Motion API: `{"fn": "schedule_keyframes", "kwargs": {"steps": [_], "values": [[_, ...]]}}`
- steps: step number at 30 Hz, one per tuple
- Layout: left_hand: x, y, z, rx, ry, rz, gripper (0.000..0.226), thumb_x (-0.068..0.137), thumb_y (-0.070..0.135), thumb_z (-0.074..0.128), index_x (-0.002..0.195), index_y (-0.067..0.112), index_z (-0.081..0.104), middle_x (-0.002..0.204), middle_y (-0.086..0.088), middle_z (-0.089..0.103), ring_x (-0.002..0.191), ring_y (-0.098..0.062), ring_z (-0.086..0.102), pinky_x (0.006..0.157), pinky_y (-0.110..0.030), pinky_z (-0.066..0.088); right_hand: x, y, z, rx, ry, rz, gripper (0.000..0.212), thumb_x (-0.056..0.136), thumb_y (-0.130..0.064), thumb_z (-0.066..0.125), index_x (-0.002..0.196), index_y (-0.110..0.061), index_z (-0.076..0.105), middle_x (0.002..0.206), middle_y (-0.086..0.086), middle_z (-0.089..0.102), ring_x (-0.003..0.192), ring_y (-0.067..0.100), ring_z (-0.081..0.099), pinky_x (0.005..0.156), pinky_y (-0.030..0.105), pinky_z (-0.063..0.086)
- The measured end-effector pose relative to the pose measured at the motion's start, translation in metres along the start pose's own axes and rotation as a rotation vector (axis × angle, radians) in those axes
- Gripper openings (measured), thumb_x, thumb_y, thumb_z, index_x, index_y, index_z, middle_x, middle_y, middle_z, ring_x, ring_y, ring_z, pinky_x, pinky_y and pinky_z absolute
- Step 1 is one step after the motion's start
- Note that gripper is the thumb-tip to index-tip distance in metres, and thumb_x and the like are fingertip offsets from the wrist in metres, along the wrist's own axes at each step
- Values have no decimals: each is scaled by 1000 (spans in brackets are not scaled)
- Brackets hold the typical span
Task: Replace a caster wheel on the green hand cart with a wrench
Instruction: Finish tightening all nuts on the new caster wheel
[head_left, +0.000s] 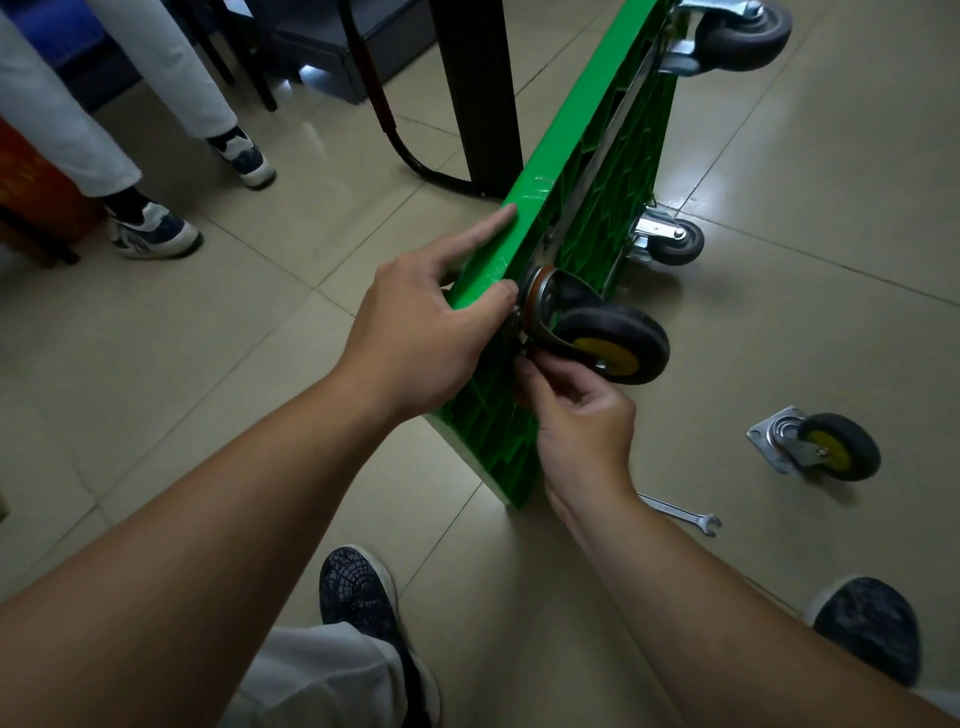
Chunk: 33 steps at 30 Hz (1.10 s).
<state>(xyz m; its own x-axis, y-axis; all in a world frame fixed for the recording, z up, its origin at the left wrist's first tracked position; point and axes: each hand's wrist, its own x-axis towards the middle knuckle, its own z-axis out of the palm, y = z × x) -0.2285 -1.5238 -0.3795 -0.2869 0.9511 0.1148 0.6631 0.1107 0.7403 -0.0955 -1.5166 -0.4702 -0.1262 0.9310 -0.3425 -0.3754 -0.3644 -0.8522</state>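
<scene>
While the right grip (582, 415) pinches at the base of the mounted caster (613, 345), likely finger-turning a fastener too small to see, the left grip (426, 332) clasps the tipped green cart (545, 176) to steady it. Lower right, the wrench (680, 514) lies unused on the floor near a loose caster (831, 447).

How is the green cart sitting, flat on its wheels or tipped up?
Tipped up. The green cart stands on its edge on the floor, its wheels sticking out sideways, while the left hand holds it.
</scene>
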Motion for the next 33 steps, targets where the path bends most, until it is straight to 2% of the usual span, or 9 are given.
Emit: {"fn": "schedule_keyframes", "kwargs": {"steps": [3, 6, 9, 15, 18, 21, 26, 30, 33], "values": [[0, -1, 0, 6, -3, 1, 56, 91, 43, 61, 145, 53, 48, 142, 22, 56, 102, 14, 53, 86, -12, 47, 0, -1, 2, -24, 8, -25, 10, 87, -4, 74, 96, -8, 75, 83, -1, 78, 83, 12, 75, 80, 20, 57], [0, 0, 0, -5, 0, -2, 57, 90, 44, 61, 144, 53, 49, 141, 20, 57, 102, 11, 54, 88, -16, 48, -1, -1, 3, -23, 21, -46, 10, 86, -2, 74, 93, -9, 74, 81, -2, 77, 81, 10, 74, 76, 17, 55], [0, -1, 0, -13, -1, 0, 56, 89, 45, 60, 144, 53, 49, 141, 20, 57, 100, 13, 54, 87, -14, 47, 0, -2, 2, -71, 16, -69, 8, 87, -4, 74, 94, -9, 74, 81, -3, 77, 80, 9, 74, 75, 16, 55], [0, -1, 0, -5, -2, 2, 57, 89, 45, 59, 145, 53, 48, 144, 18, 56, 95, 15, 52, 83, -9, 45, 3, 1, 2, -164, 47, -37, 8, 87, -15, 76, 90, -8, 75, 82, 3, 77, 80, 13, 74, 83, 31, 60], [0, -1, 0, -9, 0, 2, 57, 89, 45, 59, 145, 52, 49, 145, 19, 55, 100, 17, 50, 84, -10, 45, 3, -1, 8, -13, 67, 74, 5, 87, -10, 75, 92, -9, 74, 88, 4, 78, 86, 15, 75, 90, 35, 58], [0, -1, 0, -2, 3, 7, 58, 89, 46, 59, 145, 51, 49, 147, 19, 54, 107, 15, 49, 86, -11, 43, 2, -1, 16, 230, 96, 156, 12, 86, -3, 74, 97, -7, 72, 97, 11, 77, 97, 24, 74, 97, 43, 55], [0, -1, 0, -26, 6, 7, 57, 90, 43, 61, 145, 49, 51, 147, 18, 54, 114, 9, 54, 92, -14, 45, -2, 1, 12, 90, 102, 16, 10, 85, 0, 75, 92, -5, 72, 82, 4, 77, 78, 11, 73, 80, 23, 58], [0, -1, 0, -12, 3, 16, 55, 92, 40, 63, 145, 49, 50, 145, 19, 55, 105, 17, 52, 89, -12, 46, -4, 1, 3, -15, 41, -68, 11, 86, 1, 74, 92, -7, 73, 80, -1, 77, 79, 10, 74, 76, 17, 56], [0, -1, 0, -13, 0, 13, 55, 93, 41, 62, 146, 50, 49, 146, 19, 53, 104, 19, 50, 88, -13, 46, -2, 1, 0, -55, 25, -86, 10, 86, 0, 74, 93, -8, 74, 80, 0, 77, 80, 11, 74, 77, 19, 57]]}}
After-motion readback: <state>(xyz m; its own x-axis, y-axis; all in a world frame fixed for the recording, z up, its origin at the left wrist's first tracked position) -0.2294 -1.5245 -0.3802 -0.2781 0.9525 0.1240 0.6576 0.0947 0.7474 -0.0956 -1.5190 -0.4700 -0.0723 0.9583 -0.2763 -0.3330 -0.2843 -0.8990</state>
